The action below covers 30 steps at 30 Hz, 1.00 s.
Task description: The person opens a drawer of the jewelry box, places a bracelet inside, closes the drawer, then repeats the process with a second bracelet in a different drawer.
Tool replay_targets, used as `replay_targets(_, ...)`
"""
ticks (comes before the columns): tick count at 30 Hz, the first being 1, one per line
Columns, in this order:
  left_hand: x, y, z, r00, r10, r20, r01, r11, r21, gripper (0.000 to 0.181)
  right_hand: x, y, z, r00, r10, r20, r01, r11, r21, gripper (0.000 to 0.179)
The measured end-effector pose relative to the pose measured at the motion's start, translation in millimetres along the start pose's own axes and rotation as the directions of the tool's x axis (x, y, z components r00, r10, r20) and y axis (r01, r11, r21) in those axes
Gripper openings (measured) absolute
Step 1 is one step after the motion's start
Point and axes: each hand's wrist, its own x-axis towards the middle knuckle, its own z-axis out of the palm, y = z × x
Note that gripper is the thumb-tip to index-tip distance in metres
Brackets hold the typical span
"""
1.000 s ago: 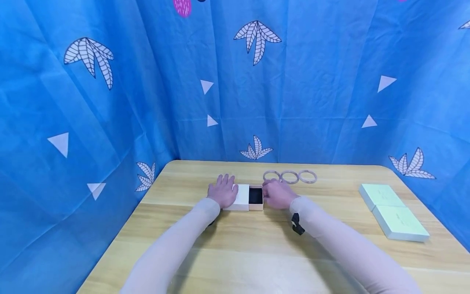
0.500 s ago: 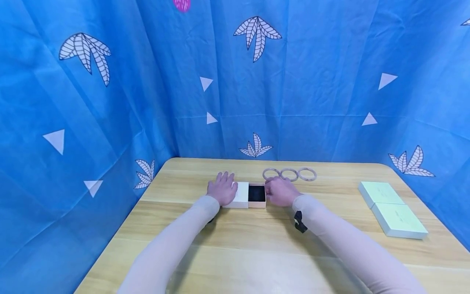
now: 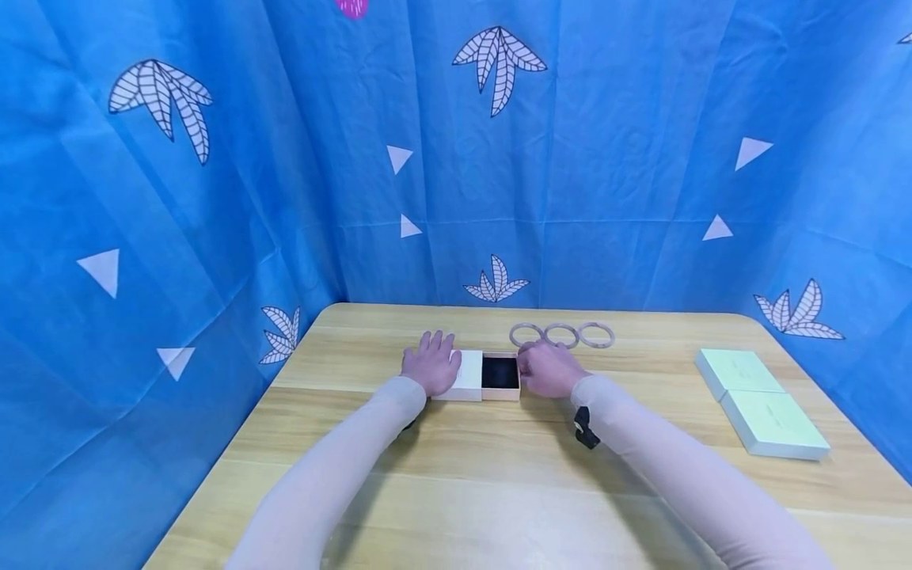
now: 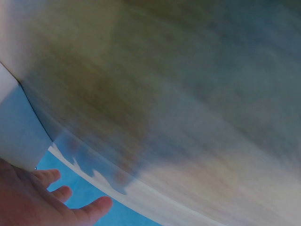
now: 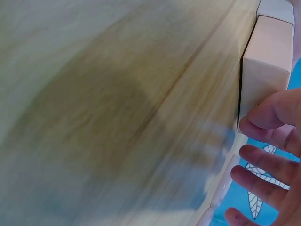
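A small white slide-out box (image 3: 469,375) lies on the table in the head view. Its pale pink drawer (image 3: 501,393) sticks out to the right, with a black lining (image 3: 500,372) inside. My left hand (image 3: 431,364) rests on the left part of the white sleeve, fingers spread and straight. In the left wrist view its fingers (image 4: 96,210) reach past the sleeve. At the drawer's right end, my right hand (image 3: 550,369) pinches with thumb and forefinger. The right wrist view shows those fingertips meeting against the drawer's end face (image 5: 263,87); what lies between them is hidden.
Behind the right hand, three pale purple rings (image 3: 596,336) lie in a row. Two light green boxes (image 3: 773,423) sit at the table's right side, one in front of the other. A blue patterned curtain (image 3: 613,158) surrounds the wooden table (image 3: 456,491).
My right hand has moved right with the drawer, which now stands further out of its sleeve. The left hand has stayed on the sleeve. The head view has tilted slightly down.
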Motion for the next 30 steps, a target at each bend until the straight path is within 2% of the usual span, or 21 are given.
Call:
replay_targets(7,-1.2,0.6,-3.8,1.0,-0.006,0.019,0.006,1.0,0.007,0.061,-1.3,1.5,-0.2,1.0,0.008,0.008,-0.008,1.0,0.0,0.022)
replay_targets(23,-1.4,0.3,-4.7,1.0,0.002,0.013,-0.002,1.0,0.011,0.062,-2.8,3.9,0.0,1.0,0.002,-0.01,-0.002,1.0,0.016,0.024)
replay_targets(30,-1.4,1.2,-3.7,1.0,0.002,0.018,-0.002,1.0,0.018,0.062,-6.2,9.0,-3.4,1.0,0.016,0.014,-0.017,0.997,0.07,0.009)
